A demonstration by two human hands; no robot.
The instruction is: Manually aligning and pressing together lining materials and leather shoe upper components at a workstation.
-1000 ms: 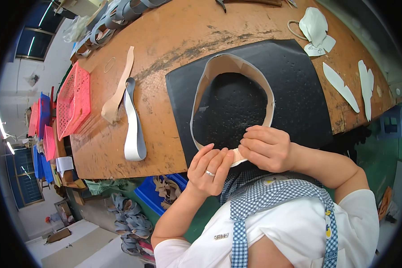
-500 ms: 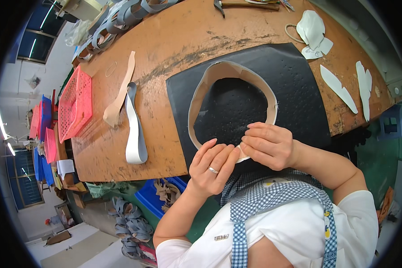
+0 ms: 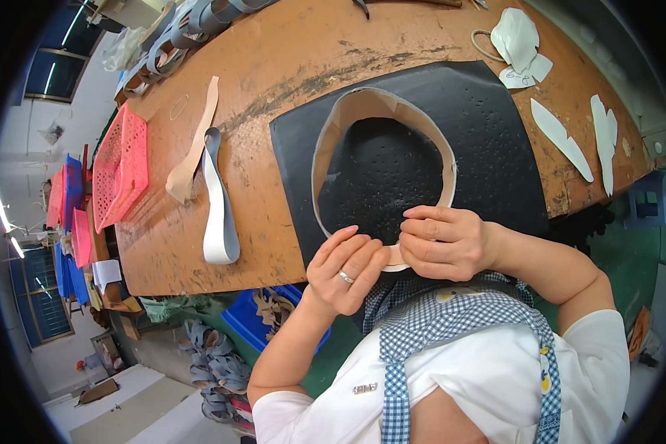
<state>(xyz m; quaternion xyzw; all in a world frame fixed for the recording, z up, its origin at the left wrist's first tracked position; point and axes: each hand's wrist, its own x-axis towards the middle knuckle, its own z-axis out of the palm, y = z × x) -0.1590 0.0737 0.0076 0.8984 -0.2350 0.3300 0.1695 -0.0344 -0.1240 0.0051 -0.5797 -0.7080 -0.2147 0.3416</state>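
A wide strap [image 3: 422, 126], tan inside with a pale edge, stands curved in a loop over a black mat [image 3: 496, 133]. Along the loop's near side, my left hand [image 3: 348, 268] pinches the strap, fingers bent and a ring on one of them. My right hand [image 3: 444, 244] grips it just to the right, its fingers folded over the band. A short stretch of tan strap shows between the two hands. The fingertips hide the rest of the near part.
Left of the mat lie a folded white-and-grey strip [image 3: 218, 222] and a tan strip [image 3: 197, 152]. A pink basket [image 3: 121, 169] stands at the table's left edge. White cut pieces [image 3: 562, 140] lie to the right. Grey-blue straps [image 3: 192, 33] line the far left edge.
My hands have drawn slightly apart along the strap, baring more of the tan piece between them. The view has shifted a little.
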